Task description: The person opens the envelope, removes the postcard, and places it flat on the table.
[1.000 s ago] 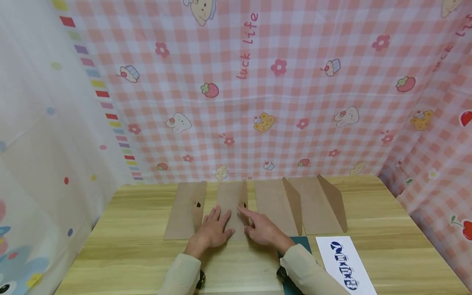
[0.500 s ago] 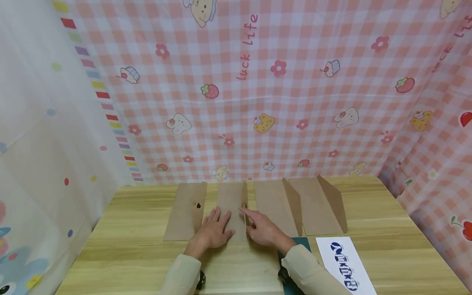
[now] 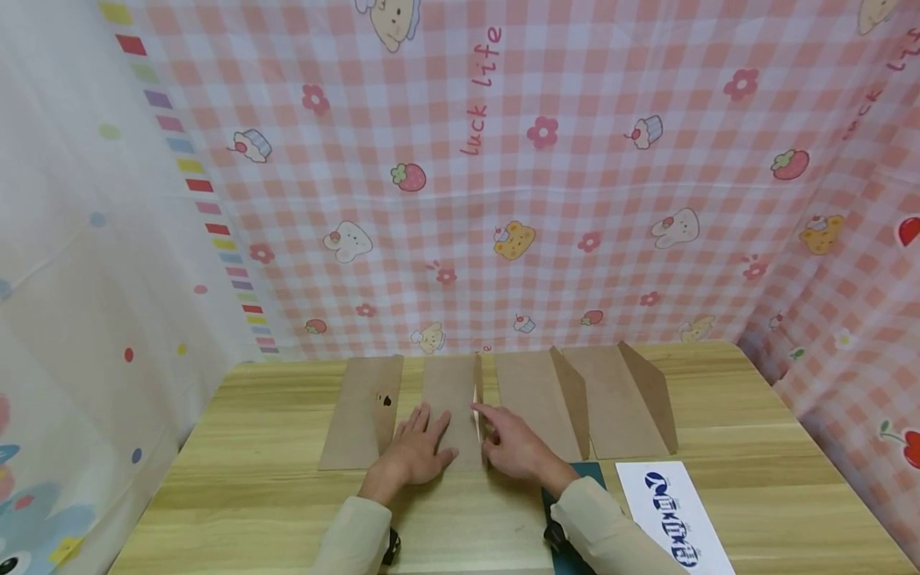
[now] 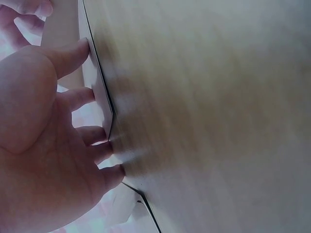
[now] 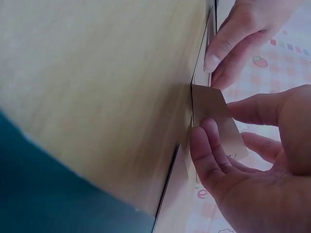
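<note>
Several brown kraft envelopes lie in a row on the wooden table. My left hand rests on the second envelope from the left, fingers spread and straight over its lower left part. At that envelope's right side, its flap stands raised in the right wrist view. My right hand holds this flap, the index finger stretched to its inner side and the thumb and other fingers bent in front of it. The leftmost envelope has its flap folded down, with a small dark print on it.
Two envelopes to the right, a nearer one and a farther one, have flaps standing up. A dark green sheet lies partly under my right forearm, beside a white card with blue lettering. A pink checked cloth hangs behind the table.
The second envelope's flap has swung up from nearly flat, so its dark print no longer shows. My right index finger has shifted slightly right with it; my left hand stays put.
</note>
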